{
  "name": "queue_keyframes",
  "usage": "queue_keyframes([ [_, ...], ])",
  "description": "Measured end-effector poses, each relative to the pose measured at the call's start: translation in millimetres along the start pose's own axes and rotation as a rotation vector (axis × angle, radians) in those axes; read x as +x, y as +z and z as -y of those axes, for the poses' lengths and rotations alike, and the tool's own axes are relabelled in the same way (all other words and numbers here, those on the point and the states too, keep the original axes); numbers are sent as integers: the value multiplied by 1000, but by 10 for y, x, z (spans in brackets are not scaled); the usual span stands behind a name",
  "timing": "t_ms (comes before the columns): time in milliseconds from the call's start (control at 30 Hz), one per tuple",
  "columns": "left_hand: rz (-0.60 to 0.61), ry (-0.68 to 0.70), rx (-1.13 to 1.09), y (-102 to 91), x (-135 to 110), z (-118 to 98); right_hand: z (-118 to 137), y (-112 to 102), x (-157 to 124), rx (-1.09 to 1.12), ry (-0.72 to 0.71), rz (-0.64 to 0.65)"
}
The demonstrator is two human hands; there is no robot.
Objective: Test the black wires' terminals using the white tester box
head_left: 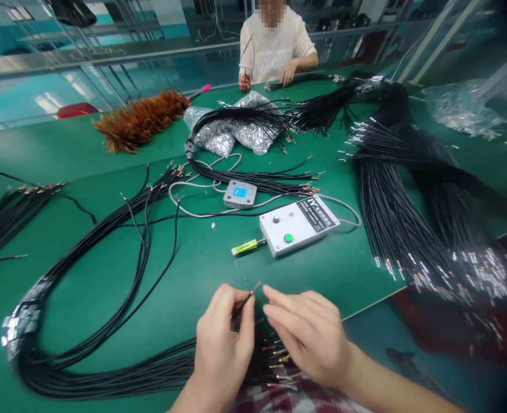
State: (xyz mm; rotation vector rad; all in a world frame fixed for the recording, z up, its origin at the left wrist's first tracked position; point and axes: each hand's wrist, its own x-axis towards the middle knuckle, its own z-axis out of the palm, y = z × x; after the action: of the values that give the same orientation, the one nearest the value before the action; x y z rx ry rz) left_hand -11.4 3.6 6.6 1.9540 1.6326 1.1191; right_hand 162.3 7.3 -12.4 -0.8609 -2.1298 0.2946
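At the table's front edge my left hand pinches a thin black cable near its end. Its bared, reddish tip points up and to the right. My right hand is just right of that tip, its fingers stretched out and apart with nothing visible in them. A bundle of black cables loops around on the left and runs beneath my hands, bound by silvery foil-like pieces. Ahead of my hands lies a white control box with a green button and a yellow-green tip on its left side.
A small grey device with a blue screen sits behind the box. Farther back are plastic bags of silvery pieces and a brown feather duster. Black cables hang over the right edge. A co-worker stands across the green table.
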Motion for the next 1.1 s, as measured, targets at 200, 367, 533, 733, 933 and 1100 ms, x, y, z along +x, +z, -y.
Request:
queue_keyframes([
  [200, -5, -141, -114, -6, 25, -18, 41, 26, 49, 99, 121, -53],
  [367, 0, -116, -86, -2, 10, -29, 36, 1, 202, 143, 151, -116],
  [533, -30, -107, -63, 14, 6, -41, 52, 33, 114, 45, 47, -61],
  [733, -27, -210, -162, 27, -5, -35, 108, 79, -38, -20, -26, -8],
  [933, -50, -217, -188, 28, -15, -31, 118, 37, -54, 40, -66, -5],
  [1100, -73, -152, -93, 21, -17, -51, 75, 48, 101, 357, 375, -174],
])
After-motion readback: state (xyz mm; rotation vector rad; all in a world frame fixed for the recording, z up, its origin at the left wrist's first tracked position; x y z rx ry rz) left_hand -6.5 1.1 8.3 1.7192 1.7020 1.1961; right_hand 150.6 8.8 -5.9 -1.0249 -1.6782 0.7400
